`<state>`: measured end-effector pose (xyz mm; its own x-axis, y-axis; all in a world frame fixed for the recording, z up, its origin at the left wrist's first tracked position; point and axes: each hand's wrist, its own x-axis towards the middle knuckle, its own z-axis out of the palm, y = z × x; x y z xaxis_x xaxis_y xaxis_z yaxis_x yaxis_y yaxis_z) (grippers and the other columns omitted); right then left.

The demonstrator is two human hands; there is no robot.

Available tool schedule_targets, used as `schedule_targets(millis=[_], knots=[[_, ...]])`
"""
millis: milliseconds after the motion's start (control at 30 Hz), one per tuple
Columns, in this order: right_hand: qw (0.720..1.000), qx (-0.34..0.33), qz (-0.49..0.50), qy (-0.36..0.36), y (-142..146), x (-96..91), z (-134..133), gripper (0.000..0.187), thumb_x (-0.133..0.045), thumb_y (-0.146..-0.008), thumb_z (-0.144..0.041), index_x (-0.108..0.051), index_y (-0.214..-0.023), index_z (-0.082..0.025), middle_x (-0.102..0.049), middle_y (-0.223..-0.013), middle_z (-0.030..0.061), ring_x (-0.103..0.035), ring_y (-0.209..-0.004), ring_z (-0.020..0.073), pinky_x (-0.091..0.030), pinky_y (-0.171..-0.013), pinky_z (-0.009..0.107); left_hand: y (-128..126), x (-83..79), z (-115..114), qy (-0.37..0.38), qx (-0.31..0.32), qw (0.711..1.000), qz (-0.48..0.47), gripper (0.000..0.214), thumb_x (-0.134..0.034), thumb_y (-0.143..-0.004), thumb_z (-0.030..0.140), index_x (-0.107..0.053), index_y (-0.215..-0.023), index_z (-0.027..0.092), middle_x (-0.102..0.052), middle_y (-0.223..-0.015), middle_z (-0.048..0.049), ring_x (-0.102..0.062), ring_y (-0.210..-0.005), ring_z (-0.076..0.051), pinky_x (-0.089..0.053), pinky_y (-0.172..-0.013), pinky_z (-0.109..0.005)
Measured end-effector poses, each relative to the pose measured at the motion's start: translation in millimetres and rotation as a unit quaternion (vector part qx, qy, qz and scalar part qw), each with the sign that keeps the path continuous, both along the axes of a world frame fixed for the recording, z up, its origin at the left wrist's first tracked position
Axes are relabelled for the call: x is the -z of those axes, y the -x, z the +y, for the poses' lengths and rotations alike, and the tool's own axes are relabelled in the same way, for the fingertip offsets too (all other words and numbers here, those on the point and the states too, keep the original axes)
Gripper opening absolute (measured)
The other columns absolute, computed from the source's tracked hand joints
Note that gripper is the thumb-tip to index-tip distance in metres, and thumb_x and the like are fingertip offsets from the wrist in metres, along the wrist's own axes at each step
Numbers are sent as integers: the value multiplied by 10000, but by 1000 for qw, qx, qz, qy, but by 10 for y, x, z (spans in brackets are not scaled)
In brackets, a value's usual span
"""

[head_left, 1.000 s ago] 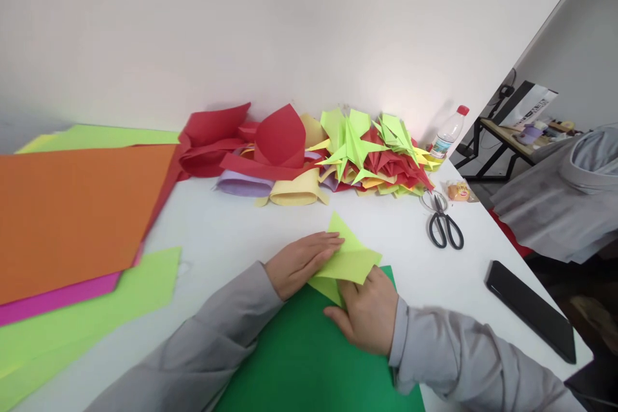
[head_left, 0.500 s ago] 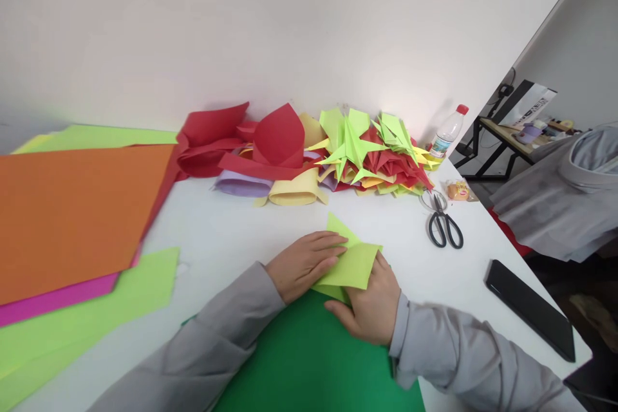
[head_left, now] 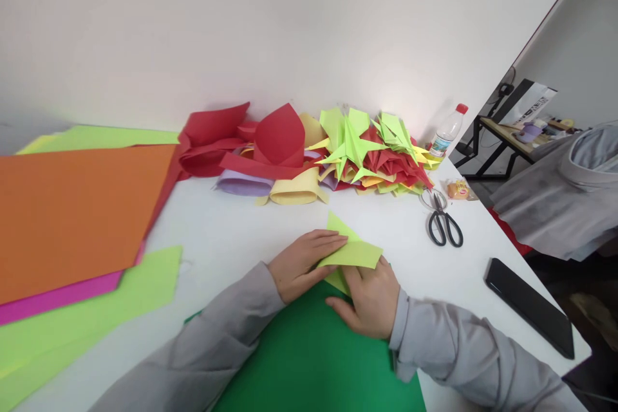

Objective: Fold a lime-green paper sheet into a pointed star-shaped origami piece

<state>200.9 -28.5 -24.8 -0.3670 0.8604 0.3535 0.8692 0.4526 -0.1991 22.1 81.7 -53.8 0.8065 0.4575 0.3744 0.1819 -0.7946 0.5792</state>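
Note:
A small yellow-green sheet of folded paper (head_left: 355,253) lies between my hands at the far end of a green board or sheet (head_left: 321,354). My left hand (head_left: 302,264) holds it from the left, fingers laid together across its top and the thumb near the flap's lower edge. From the right, my right hand (head_left: 374,299) has its fingers tucked under the raised flap and holds it up. Its thumb stretches out to the side over the green surface. The flap hides the fingertips of my right hand.
Behind stand red paper shapes (head_left: 280,138) and a pile of folded paper stars (head_left: 355,145). Scissors (head_left: 445,225), a bottle (head_left: 449,132), a wrapped snack (head_left: 458,190) and a black phone (head_left: 530,308) lie rightward. Orange paper (head_left: 77,219) covers other sheets on the left.
The paper's flap has tipped up and away from me, so its front edge sits higher and more of my right hand shows. Both hands have hardly moved.

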Motion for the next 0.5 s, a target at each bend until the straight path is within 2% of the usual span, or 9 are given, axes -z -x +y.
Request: schedule_targets(millis=[133, 267, 400, 500], knots=[[1000, -2, 19, -17, 15, -10, -14, 536, -527, -846, -469, -510, -1234, -100, -604, -1139, 189, -534, -1055, 334, -450, -889, 499, -5, -7, 5, -8, -5, 1000, 4, 505, -279, -973, 454, -497, -1334, 176, -590, -1305, -84, -463, -1238, -236, -352, -1071, -420], [999, 3, 29, -46, 21, 13, -29, 610, -519, -836, -482, -457, -1297, -89, -471, -1297, 239, -405, -1238, 372, -390, -972, 561, -24, -66, -18, 8, -1, 1000, 3, 545, -248, -967, 490, -515, -1317, 169, -597, -1294, -90, -497, -1196, -232, -353, -1066, -409], [999, 9, 17, -26, 20, 13, -40, 650, -548, -799, -528, -478, -1292, -110, -421, -1351, 243, -296, -1311, 414, -323, -1000, 616, -46, -134, -56, 51, -37, 998, -11, 562, -227, -962, 505, -525, -1310, 180, -590, -1300, -79, -512, -1164, -232, -385, -1042, -391], [1000, 6, 15, -6, 18, -11, -44, 683, -549, -795, -555, -473, -1313, -117, -412, -1379, 233, -303, -1300, 415, -316, -992, 612, -60, -182, -84, 70, -47, 996, -21, 579, -186, -967, 500, -562, -1276, 186, -626, -1238, -75, -538, -1131, -233, -391, -1037, -383]])
